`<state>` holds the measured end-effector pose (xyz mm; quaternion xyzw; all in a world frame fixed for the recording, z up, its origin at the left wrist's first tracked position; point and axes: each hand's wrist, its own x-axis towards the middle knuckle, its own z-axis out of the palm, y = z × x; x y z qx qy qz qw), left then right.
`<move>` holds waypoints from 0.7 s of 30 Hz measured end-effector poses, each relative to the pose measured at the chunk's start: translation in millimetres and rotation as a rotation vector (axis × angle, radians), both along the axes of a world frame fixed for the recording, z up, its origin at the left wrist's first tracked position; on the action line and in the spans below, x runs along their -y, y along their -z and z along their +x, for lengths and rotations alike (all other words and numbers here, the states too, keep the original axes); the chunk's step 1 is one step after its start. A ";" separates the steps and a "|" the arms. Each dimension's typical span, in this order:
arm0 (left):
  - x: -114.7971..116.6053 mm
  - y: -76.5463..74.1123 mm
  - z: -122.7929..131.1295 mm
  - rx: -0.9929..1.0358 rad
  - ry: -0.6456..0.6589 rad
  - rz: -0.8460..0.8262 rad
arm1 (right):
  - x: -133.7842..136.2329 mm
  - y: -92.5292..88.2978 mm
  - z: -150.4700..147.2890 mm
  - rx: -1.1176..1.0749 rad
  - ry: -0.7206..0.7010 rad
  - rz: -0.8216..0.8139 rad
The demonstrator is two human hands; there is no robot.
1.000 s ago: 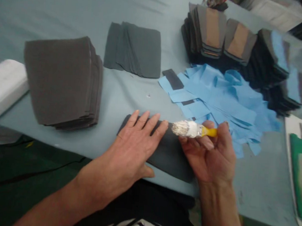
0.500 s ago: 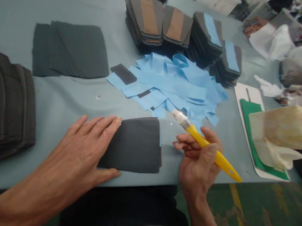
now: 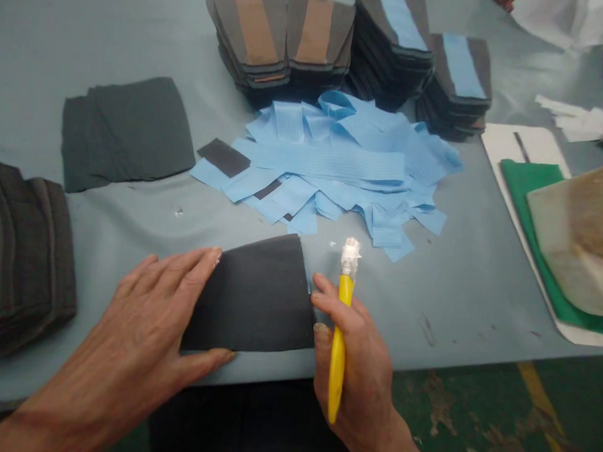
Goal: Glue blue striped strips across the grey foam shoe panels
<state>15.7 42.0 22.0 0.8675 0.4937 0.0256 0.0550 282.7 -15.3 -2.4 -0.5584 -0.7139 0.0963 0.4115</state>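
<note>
Yellow brush (image 3: 339, 341) in right hand (image 3: 357, 378); left hand (image 3: 127, 338) on dark fabric (image 3: 251, 297).

And here's the left hand (image 3: 138, 309), palm down and pressed out flat, fingers (image 3: 179, 270) close together and reaching up and to the right, with the thumb (image 3: 200, 361) stretched wide and low beneath them! The left forearm (image 3: 33, 424) drives in from the bottom-left corner. Over on the right, the right hand (image 3: 358, 368) stands on its edge, curled into a loose grip, index finger (image 3: 335, 301) bent across the top, thumb (image 3: 321, 347) tucked in close. The right wrist (image 3: 389, 443) sinks toward the bottom edge, and the two hands work near each other without touching!
</note>
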 end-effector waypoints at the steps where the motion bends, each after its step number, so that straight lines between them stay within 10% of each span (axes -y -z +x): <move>1: -0.1 -0.8 0.8 -0.015 0.007 0.008 | 1.7 1.3 -0.5 -0.009 -0.001 -0.008; 21: 2.6 -23.6 29.5 0.021 -0.116 -0.153 | 21.0 18.7 6.5 -0.172 0.183 -0.161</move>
